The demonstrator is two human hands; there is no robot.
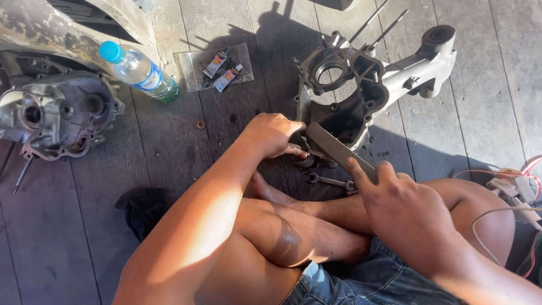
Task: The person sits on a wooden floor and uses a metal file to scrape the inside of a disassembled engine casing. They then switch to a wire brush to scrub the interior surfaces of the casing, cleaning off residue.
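We sit cross-legged on the wooden floor [169, 152], working a flat metal file [339, 151] against a small metal part [307, 160] that lies just in front of our shins. Our right hand [403, 212] is closed around the near end of the file, forefinger stretched along its edge, and the blade slants up and away to the left. Our left hand [274, 134] is curled down over the far tip of the file and the small part, fingers pressed together on them; whether it grips the part or only steadies it we cannot tell.

Just beyond the hands lies an engine crankcase half [361, 85], open side up, with studs pointing away. A small spanner [330, 181] rests between the hands, close to our ankle. Far to the left of our left hand sit a second casing [59, 116], a plastic water bottle [141, 72] with a blue cap, and a clear packet holding two small tubes [217, 68]. Wires and connectors [516, 186] lie to the right of our right hand.

We judge this to be filing or dressing the part's face; the next stroke calls for a flat, even push with the left hand holding the work firm
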